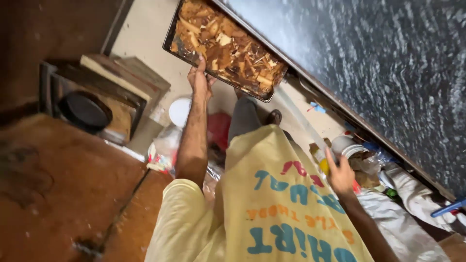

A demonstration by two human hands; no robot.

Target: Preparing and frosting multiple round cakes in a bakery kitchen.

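Observation:
My left hand (200, 77) reaches forward and grips the near edge of a dark rectangular tray (171, 42). The tray is heaped with brown and tan chip-like pieces (225, 43) and lies beside the edge of a dark speckled counter (388, 63). My right hand (341, 175) hangs lower at the right with its fingers apart and nothing in it. It is close to a yellow bottle (322, 164) and a white jar (345, 144) below the counter. I wear a yellow printed shirt (272, 213); one foot (274, 117) shows below the tray.
At the left, wooden boards (119, 73) lie over a dark box holding a round black pan (85, 110). A white round lid (180, 111), a red bag (219, 129) and clear plastic bags (162, 150) lie on the floor. White cloth (412, 199) is piled at the right.

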